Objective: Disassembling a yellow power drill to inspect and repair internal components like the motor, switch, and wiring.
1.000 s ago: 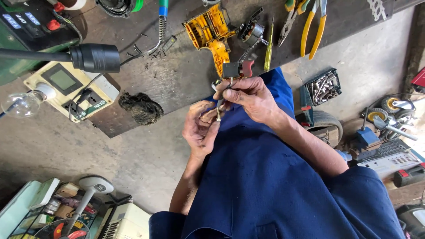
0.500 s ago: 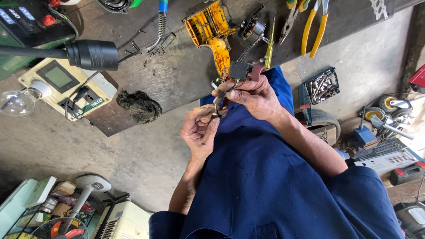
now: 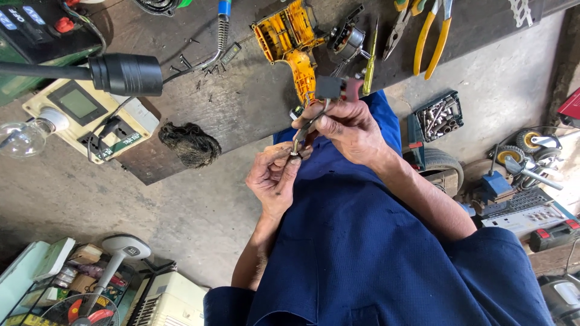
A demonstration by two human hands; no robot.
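Seeing cream meter box (image 3: 90,118) at nine o'clock, showing grey-green rectangular screen (image 3: 77,102), green label strip (image 3: 124,145) along its edge. Noting green machine panel (image 3: 27,24) at ten o'clock, carrying blue label patches (image 3: 15,17).

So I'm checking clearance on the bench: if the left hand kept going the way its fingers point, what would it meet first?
Probably the small metal part pinched between the left hand and right hand, then the yellow drill housing; depth is unclear.

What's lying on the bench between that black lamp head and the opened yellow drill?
In the head view, loose small screws and a blue-handled soldering iron lie between the black lamp head and the yellow drill.
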